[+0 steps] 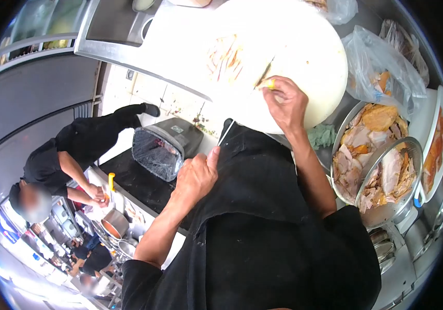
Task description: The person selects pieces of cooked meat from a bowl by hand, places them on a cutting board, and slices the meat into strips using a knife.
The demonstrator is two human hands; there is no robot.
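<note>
Over the round white cutting board (pixel 317 62), my right hand (pixel 286 98) is closed around the yellow handle (pixel 269 83) of a knife. Its narrow dark blade (pixel 266 70) points away across the board. Thin strips of sliced meat (pixel 225 58) lie on the board, left of the knife. My left hand (pixel 196 175) is closed at waist height, in front of the black apron (pixel 263 258). A thin, shiny metal piece (pixel 225 133) sticks up from it; I cannot tell whether it is a blade seen edge-on or a rod.
Right of the board are a clear plastic bag (pixel 381 72), a green cloth (pixel 322 136), and meat in a large bowl (pixel 343 150) and a strainer (pixel 413 178). A lined bin (pixel 167 144) stands left. A co-worker (pixel 84 139) works at another counter. A sink (pixel 110 23) is upper left.
</note>
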